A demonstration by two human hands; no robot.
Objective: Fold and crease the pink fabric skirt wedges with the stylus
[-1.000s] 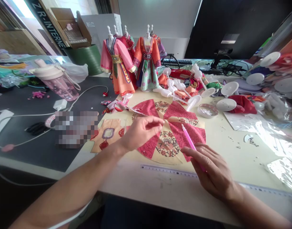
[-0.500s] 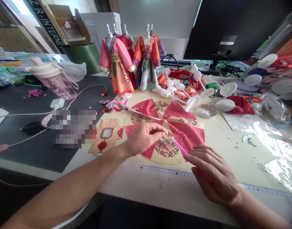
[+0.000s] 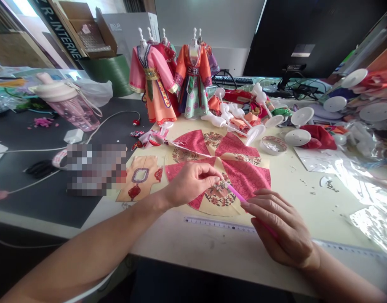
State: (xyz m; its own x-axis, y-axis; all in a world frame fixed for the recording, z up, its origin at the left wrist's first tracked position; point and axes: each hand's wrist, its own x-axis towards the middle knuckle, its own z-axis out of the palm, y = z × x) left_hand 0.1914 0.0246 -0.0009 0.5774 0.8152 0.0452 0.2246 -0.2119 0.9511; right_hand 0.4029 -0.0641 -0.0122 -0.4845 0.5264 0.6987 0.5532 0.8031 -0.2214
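My right hand is closed around a slim pink pen-shaped tool, slanted up to the left. The tool's tip reaches the fingertips of my left hand, whose thumb and forefinger are pinched together. What sits in that pinch is too small to make out. Both hands are over a round cloth of red and cream patterned panels, lying flat. To its left lies a peach garment-shaped cloth piece with printed ornaments. A clear ruler lies in front and runs partly beneath my right hand.
Dressed doll bodies, one in a pink robe and one in an orange robe, stand behind. White doll stands and cloth scraps crowd the right. A small round dish is nearby. A pink bottle and cables are left.
The pink tool's tip has moved slightly left and up, closer to my left fingertips. My right hand has shifted a little left with it. The whole view has shifted slightly.
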